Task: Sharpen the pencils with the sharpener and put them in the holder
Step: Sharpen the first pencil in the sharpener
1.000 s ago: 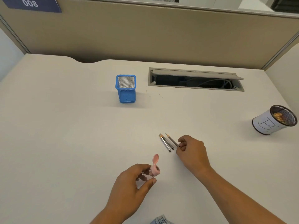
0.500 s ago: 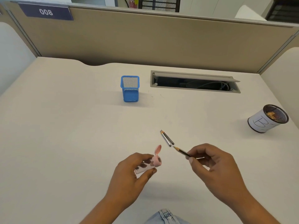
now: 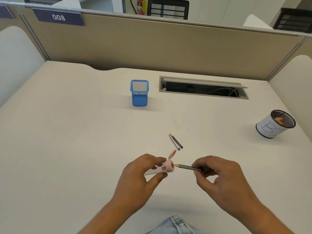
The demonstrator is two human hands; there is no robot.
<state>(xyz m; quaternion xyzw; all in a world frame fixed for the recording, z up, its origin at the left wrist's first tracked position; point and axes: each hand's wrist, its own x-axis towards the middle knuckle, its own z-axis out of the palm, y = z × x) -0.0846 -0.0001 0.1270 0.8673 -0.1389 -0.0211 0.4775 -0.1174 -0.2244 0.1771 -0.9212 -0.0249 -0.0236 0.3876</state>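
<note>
The left hand [image 3: 135, 179] was closed around a pink and white sharpener [image 3: 163, 168] with its lid flipped open, low over the desk [image 3: 67, 141], well in front of the blue mesh holder [image 3: 139, 92]. Just right of it, the right hand [image 3: 221, 181] pinched a pencil [image 3: 185, 166], tip at the sharpener's opening. Two more pencils [image 3: 175, 141] lay behind, and a white cup [image 3: 273, 125] stood far right.

The left hand [image 3: 135, 179] covers most of the sharpener [image 3: 162, 168] body. The held pencil [image 3: 186, 167] has its back end buried in the right hand's fingers [image 3: 198, 166]. Both forearms run off the bottom edge.
</note>
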